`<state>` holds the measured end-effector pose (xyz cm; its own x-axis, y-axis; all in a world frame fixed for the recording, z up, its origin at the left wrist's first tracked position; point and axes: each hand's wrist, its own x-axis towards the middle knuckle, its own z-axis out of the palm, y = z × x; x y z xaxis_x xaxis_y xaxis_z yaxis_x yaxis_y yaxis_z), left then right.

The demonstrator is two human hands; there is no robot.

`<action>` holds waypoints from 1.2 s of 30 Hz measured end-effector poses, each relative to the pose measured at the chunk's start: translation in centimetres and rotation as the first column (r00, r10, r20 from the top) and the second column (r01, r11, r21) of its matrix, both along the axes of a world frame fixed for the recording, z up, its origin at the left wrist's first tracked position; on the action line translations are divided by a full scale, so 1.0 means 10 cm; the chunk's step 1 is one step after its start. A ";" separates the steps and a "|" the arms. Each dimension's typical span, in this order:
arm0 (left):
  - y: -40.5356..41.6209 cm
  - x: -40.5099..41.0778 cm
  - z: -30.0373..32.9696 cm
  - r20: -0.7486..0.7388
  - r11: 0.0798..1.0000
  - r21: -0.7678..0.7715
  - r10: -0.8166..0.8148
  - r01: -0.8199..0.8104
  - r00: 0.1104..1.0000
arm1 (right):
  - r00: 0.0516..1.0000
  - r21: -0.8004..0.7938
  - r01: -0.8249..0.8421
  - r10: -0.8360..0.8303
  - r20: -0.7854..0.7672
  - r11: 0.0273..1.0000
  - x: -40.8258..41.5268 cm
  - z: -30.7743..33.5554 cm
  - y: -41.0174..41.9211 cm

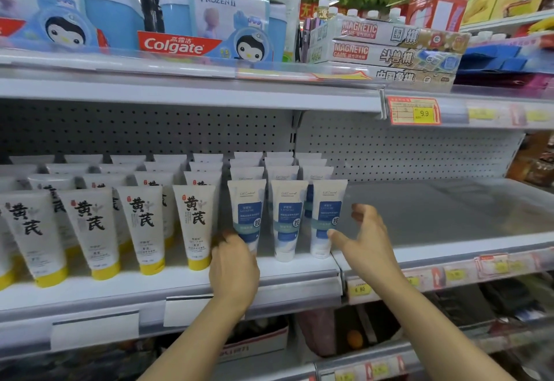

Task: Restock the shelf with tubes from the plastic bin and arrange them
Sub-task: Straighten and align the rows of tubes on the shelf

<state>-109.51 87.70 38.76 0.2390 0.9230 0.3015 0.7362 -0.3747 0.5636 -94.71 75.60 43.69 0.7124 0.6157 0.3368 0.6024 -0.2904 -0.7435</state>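
Reaching up to the middle shelf (180,281), both hands work at the front row of white tubes with blue labels. The left hand (233,266) is at the leftmost blue tube (247,215), its fingers curled round the tube's lower part near the cap, which the hand hides. The right hand (367,238) sits at the right side of the rightmost blue tube (328,215): its thumb touches the tube's lower edge, while the other fingers are spread and loosely bent just beside it, gripping nothing. Between these two stands a middle blue tube (287,218), cap down like the others and apart from either hand. More blue-label tubes (281,171) line up behind the front three, reaching back toward the pegboard wall (150,129).

Left of the blue group, white tubes with yellow caps (195,224) and large black characters fill the shelf in several rows, all standing cap down and leaning slightly. Right of the blue tubes, the next shelf section (449,209) shows its bare grey surface.

On the shelf above sit toothpaste gift sets (180,45) with blue cups and penguin figures, and to their right a stack of board game boxes (389,51). A red and yellow price tag (415,111) marked 9.9 hangs on the upper shelf edge at right. The plastic bin is not in view.
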 end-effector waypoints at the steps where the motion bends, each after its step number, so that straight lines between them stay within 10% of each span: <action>1: 0.00 0.00 0.01 0.004 1.000 -0.004 -0.005 0.005 1.000 | 1.000 0.010 -0.001 0.001 0.003 1.000 -0.02 0.03 -0.01; 13: -0.24 -0.19 0.06 0.044 0.994 -0.058 -0.090 0.092 0.995 | 0.988 0.060 -0.005 -0.004 0.157 0.998 -0.17 0.42 0.03; 24: -0.18 -0.71 1.04 0.100 0.911 0.324 -0.300 0.254 0.949 | 0.913 -0.085 -0.176 0.195 0.359 0.981 0.09 0.98 0.66; 28: 0.21 -0.60 1.46 -0.138 0.949 0.264 -0.139 0.172 0.981 | 0.832 -0.305 -0.284 0.392 0.394 0.909 0.24 1.09 0.93; 36: 0.82 -0.17 1.70 -0.451 0.872 0.157 -0.354 0.463 0.820 | 0.666 -0.568 -0.381 0.642 0.380 0.730 0.38 1.15 1.26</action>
<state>-111.23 95.90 55.72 0.7250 0.6191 0.3019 0.6202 -0.7774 0.1048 -90.87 88.18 55.17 0.0236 0.9857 0.1671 0.9888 0.0016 -0.1493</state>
